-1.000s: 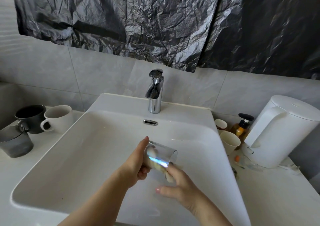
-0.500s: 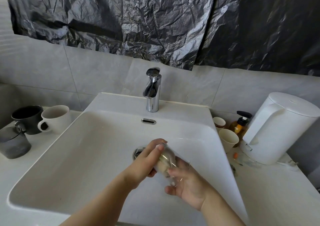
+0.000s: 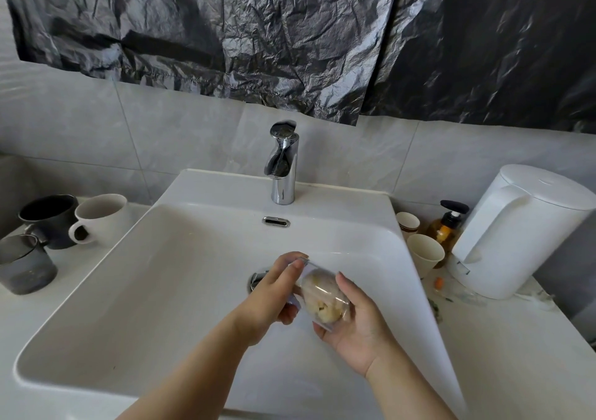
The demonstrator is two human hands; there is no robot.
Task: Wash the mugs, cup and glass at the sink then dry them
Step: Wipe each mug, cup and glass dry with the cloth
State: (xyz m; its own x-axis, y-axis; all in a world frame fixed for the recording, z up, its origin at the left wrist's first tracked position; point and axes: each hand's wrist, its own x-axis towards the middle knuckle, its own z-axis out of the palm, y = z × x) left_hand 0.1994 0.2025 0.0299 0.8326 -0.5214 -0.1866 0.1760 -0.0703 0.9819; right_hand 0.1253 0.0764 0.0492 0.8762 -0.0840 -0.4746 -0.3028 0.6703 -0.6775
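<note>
Well left of the left grip, on the worktop: grey glass mug, black mug and white mug, bunched together and upright. From how they sit I'd say they're queued or done; can't tell which.

Sink is under both grips. Tap is beyond them, with no stream visible.

Left grip: clamped on the mouth end of the glass, thumb over the rim, fingers curled under. Can't tell if any fingers reach inside.

The glass is held between the two grips, tilted on its side above the drain, clear of the basin. A pale yellow wad sits inside it, sponge or cloth, hard to say.

Right grip: closed round the base end, palm cupping underneath, thumb on the side wall.

Right of the right grip, on the worktop: two paper cups, soap bottle and white kettle.

Step looks like scrubbing the inside, so early in the task.

Risks as I read them:
- Wet, soapy glass held only by friction. If twisting the wad makes either grip slacken, the glass drops onto hard ceramic and chips or breaks.
- Wad looks packed tight. Forcing it sideways loads a thin wall and could crack the glass in the palm.
- Basin's right wall is near the right grip, so a wide swing knocks the base against it.
- Rinsing with the glass tilted toward the right could throw spray at the kettle and cups.
</note>
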